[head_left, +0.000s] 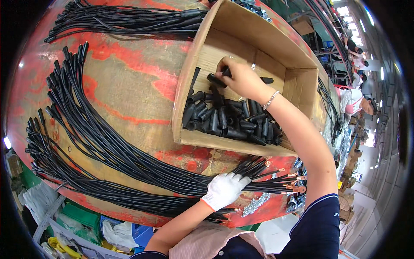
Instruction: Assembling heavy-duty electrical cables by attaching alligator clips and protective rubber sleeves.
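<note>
My right hand (239, 78), bare with a bead bracelet, reaches into a cardboard box (185, 82) and pinches a black rubber sleeve (215, 80) above a heap of several black rubber sleeves (224, 118). My left hand (224, 189), in a white glove, rests palm down on a bundle of black cables (108, 146) near their copper-terminal ends (295, 187). The bundle fans out across the worn red-painted wooden table (129, 86) toward the left.
A second bundle of black cables (125, 19) lies along the far edge of the table. More cables (327, 103) hang behind the box on the right. Other people (358, 101) work at benches on the far right. Bags and bins (82, 222) sit below the table's near edge.
</note>
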### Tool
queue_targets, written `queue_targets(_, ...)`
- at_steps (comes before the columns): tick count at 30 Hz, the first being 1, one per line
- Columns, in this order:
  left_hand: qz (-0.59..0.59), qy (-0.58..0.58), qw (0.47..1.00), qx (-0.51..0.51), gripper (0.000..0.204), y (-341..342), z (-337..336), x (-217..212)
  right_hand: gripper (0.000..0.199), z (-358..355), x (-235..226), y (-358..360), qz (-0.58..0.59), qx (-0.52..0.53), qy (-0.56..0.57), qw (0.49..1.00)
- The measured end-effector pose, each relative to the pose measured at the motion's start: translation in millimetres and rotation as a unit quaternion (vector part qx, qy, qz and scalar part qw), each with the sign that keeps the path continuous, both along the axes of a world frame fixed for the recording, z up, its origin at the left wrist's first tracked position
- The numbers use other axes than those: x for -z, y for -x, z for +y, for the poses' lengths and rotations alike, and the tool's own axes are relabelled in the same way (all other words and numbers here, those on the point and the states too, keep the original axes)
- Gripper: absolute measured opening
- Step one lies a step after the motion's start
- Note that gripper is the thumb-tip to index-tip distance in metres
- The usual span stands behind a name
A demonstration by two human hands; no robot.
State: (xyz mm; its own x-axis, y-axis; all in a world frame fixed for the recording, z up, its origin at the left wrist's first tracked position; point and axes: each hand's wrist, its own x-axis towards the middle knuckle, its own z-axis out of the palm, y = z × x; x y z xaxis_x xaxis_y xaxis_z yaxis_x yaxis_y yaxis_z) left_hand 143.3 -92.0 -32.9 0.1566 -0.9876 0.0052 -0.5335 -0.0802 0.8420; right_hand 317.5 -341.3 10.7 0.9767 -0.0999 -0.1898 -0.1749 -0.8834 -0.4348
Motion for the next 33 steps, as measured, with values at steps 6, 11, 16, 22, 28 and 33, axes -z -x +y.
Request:
queue_targets(6,-0.002,-0.015,1.000,-0.006,0.040,0.1,-1.2,-0.6,0.046,42.2,18.1,-0.5,0.112,-0.109,0.160,0.975)
queue_targets(11,0.001,-0.006,1.000,-0.003,0.040,-1.0,0.2,-0.4,0.047,45.3,27.8,11.2,-0.036,-0.146,0.261,0.954)
queue_targets(16,-0.004,-0.006,1.000,-0.008,0.041,-1.4,0.3,0.4,0.048,47.5,29.2,11.0,0.124,-0.035,0.280,0.951)
queue_targets(22,0.000,-0.015,1.000,-0.002,0.042,-1.3,-0.5,-0.9,0.051,30.2,29.7,16.5,0.074,-0.045,0.239,0.967)
queue_targets(28,0.002,-0.019,1.000,0.013,0.042,-2.5,-0.9,-0.2,0.039,13.5,9.1,5.8,0.103,0.020,-0.026,0.994)
queue_targets(33,0.001,-0.017,1.000,0.014,0.042,-3.1,-0.3,-1.2,0.023,-6.1,-3.0,6.1,0.061,0.121,-0.172,0.976)
